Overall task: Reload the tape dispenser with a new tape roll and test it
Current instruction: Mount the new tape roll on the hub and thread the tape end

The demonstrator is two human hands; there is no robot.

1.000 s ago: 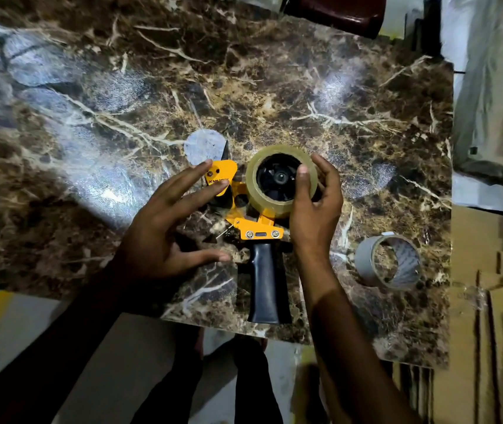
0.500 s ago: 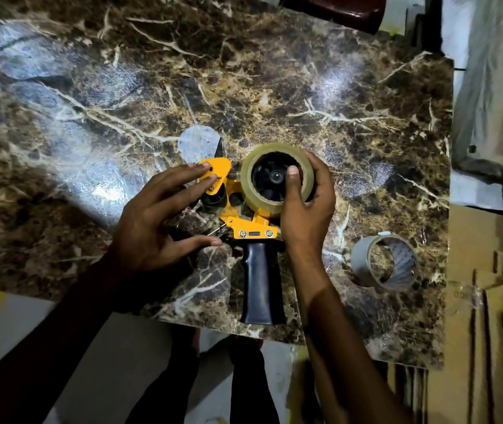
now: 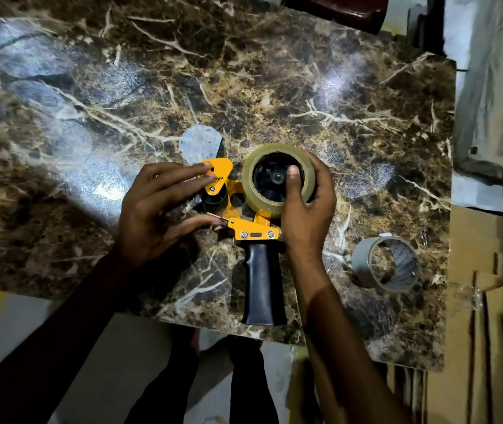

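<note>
Right hand [image 3: 306, 215]: curled around the right side of the new tape roll [image 3: 254, 191], thumb laid across the roll's face over the black hub [image 3: 271, 179], the other fingers wrapped behind the outer rim; closed on the roll.

Left hand [image 3: 155, 215]: spread open and flat, fingertips resting on the yellow front plate [image 3: 218, 174] of the tape dispenser [image 3: 253, 231], thumb extended toward the metal blade end; nothing gripped.

Tape roll: clear-brown, seated on the dispenser's hub, at the middle of the worktop [image 3: 274, 87].

Tape dispenser: yellow frame, black handle [image 3: 259, 286] pointing toward the person, lying on its side on the worktop near its front edge.

Empty cardboard core [image 3: 386, 264]: grey, lying on the worktop to the right of the handle, well apart from the dispenser.

Worktop: dark brown marble pattern, glossy.

Cardboard sheets [image 3: 488, 332]: stacked beside the worktop's right edge.
</note>
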